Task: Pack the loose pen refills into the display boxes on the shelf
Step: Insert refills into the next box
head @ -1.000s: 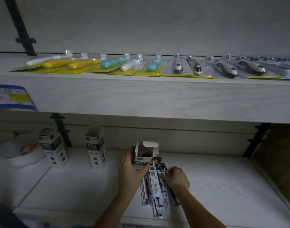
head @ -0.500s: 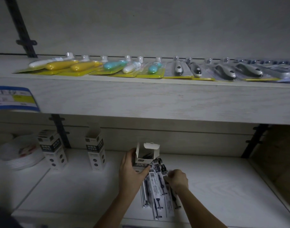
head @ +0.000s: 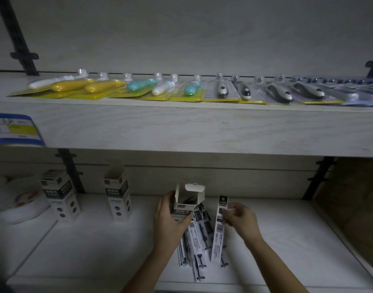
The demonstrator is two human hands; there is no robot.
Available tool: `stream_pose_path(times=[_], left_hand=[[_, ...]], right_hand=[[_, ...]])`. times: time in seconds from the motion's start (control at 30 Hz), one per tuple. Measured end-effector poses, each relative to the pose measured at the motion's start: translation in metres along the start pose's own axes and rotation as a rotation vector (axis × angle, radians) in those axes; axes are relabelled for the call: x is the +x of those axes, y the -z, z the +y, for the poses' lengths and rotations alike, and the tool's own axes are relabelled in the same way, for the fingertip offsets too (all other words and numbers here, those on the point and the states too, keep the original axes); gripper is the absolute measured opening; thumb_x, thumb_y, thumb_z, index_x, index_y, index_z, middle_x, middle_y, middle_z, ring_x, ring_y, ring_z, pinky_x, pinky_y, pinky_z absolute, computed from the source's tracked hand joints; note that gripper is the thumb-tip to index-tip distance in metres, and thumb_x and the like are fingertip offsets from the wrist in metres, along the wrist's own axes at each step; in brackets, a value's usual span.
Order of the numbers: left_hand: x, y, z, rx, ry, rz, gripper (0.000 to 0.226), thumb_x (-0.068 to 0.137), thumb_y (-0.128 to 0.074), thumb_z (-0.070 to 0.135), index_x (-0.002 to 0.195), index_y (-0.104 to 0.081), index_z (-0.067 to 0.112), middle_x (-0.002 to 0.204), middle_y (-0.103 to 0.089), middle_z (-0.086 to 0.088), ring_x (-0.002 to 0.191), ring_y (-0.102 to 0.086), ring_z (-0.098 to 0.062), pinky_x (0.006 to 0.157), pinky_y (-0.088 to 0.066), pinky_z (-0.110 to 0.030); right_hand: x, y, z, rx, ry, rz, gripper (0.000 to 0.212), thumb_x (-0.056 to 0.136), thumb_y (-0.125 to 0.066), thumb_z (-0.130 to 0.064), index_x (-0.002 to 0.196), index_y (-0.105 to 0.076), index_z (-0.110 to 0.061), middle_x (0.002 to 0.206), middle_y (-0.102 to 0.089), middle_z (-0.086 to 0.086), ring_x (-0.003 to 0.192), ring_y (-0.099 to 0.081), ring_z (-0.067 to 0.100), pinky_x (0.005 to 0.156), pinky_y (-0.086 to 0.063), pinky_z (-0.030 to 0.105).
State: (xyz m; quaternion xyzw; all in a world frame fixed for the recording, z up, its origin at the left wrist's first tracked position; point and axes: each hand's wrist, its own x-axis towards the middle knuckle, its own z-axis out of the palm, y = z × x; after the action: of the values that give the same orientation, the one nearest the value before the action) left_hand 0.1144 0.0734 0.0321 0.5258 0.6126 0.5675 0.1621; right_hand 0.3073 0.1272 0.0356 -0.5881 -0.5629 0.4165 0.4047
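Gripping open display box (head: 182, 208), left hand (head: 170, 226); right hand (head: 240, 222) pinching refill pack (head: 218, 240) beside loose pile (head: 197, 235); pale shelf (head: 96, 250), dim room.

Three display boxes (head: 59, 197) (head: 117, 197) (head: 181, 209); two hands (head: 170, 224) (head: 241, 220); refill packs (head: 220, 231) uncountable.

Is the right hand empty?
No, the right hand pinches a refill pack near its top, upright beside the pile.

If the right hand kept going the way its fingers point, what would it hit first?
Probably the open box held in the left hand. The right hand, pinching a refill packet, points up and left toward it, though depth is hard to judge.
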Motion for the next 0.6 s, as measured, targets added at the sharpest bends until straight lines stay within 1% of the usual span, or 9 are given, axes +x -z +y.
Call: stream_pose_path(times=[0.03,0.1,0.2,0.27,0.4,0.43,0.5,0.53,0.6], left_hand=[[0.001,-0.001,0.0,-0.001,-0.002,-0.001,0.061,0.06,-0.083,0.021,0.11,-0.05,0.032,0.104,-0.058,0.005,0.097,-0.061,-0.016,0.081,-0.054,-0.043],[0.002,-0.004,0.001,-0.002,-0.01,-0.005,0.06,0.061,-0.083,0.018,0.11,-0.05,0.03,0.104,-0.058,0.003,0.097,-0.061,-0.017,0.081,-0.055,-0.042],[0.005,-0.007,0.002,-0.002,-0.016,-0.011,0.062,0.061,-0.083,0.016,0.111,-0.049,0.031,0.106,-0.058,0.002,0.099,-0.06,-0.017,0.082,-0.055,-0.042],[0.006,-0.01,0.003,0.002,-0.015,-0.008,0.063,0.06,-0.084,0.017,0.111,-0.049,0.032,0.106,-0.058,0.003,0.098,-0.06,-0.016,0.082,-0.055,-0.042],[0.006,-0.016,0.006,0.004,-0.015,-0.01,0.065,0.059,-0.084,0.023,0.111,-0.047,0.037,0.106,-0.059,0.004,0.097,-0.061,-0.015,0.078,-0.056,-0.042],[0.006,-0.018,0.007,0.003,-0.018,-0.009,0.065,0.059,-0.084,0.022,0.111,-0.047,0.038,0.106,-0.059,0.005,0.097,-0.062,-0.015,0.077,-0.056,-0.042],[0.005,-0.021,0.007,-0.002,-0.028,-0.005,0.065,0.059,-0.083,0.022,0.111,-0.047,0.039,0.106,-0.059,0.005,0.098,-0.062,-0.015,0.078,-0.056,-0.042],[0.004,-0.022,0.008,-0.004,-0.033,-0.006,0.065,0.06,-0.083,0.022,0.111,-0.047,0.039,0.107,-0.06,0.004,0.099,-0.061,-0.015,0.078,-0.056,-0.042],[0.003,-0.025,0.01,-0.011,-0.049,-0.011,0.066,0.06,-0.083,0.02,0.113,-0.047,0.037,0.108,-0.059,0.004,0.1,-0.061,-0.017,0.079,-0.055,-0.043]], right_hand=[[-0.006,0.008,-0.012,0.03,0.037,-0.022,0.014,0.083,-0.067,-0.011,0.089,-0.065,0.002,0.07,-0.069,0.009,0.063,-0.065,0.019,0.065,-0.053,0.029],[-0.02,0.023,-0.04,0.034,0.137,-0.064,0.012,0.085,-0.065,-0.014,0.081,-0.066,-0.002,0.065,-0.069,0.004,0.064,-0.065,0.015,0.065,-0.051,0.023],[-0.042,0.044,-0.085,0.089,0.307,-0.088,0.009,0.084,-0.064,-0.01,0.079,-0.065,-0.003,0.065,-0.07,0.005,0.06,-0.065,0.006,0.06,-0.05,0.016],[-0.057,0.057,-0.113,0.189,0.391,-0.091,0.007,0.083,-0.063,-0.004,0.076,-0.065,-0.003,0.064,-0.071,0.001,0.061,-0.066,0.006,0.059,-0.049,0.013],[-0.078,0.068,-0.153,0.355,0.52,-0.102,0.017,0.082,-0.059,0.003,0.069,-0.061,-0.007,0.062,-0.07,-0.002,0.064,-0.068,0.011,0.063,-0.051,0.014],[-0.081,0.068,-0.16,0.386,0.536,-0.091,0.015,0.081,-0.06,0.002,0.07,-0.061,-0.008,0.062,-0.07,-0.003,0.063,-0.069,0.011,0.062,-0.052,0.015],[-0.082,0.064,-0.166,0.421,0.561,-0.077,0.005,0.076,-0.063,-0.007,0.073,-0.065,-0.01,0.065,-0.072,-0.003,0.062,-0.069,0.011,0.061,-0.053,0.017],[-0.082,0.062,-0.167,0.429,0.57,-0.066,0.004,0.073,-0.063,-0.013,0.075,-0.066,-0.011,0.067,-0.072,-0.003,0.062,-0.069,0.011,0.06,-0.052,0.017],[-0.081,0.057,-0.168,0.44,0.585,-0.052,0.009,0.071,-0.063,-0.018,0.077,-0.068,-0.014,0.07,-0.073,-0.003,0.064,-0.07,0.012,0.059,-0.05,0.016]])
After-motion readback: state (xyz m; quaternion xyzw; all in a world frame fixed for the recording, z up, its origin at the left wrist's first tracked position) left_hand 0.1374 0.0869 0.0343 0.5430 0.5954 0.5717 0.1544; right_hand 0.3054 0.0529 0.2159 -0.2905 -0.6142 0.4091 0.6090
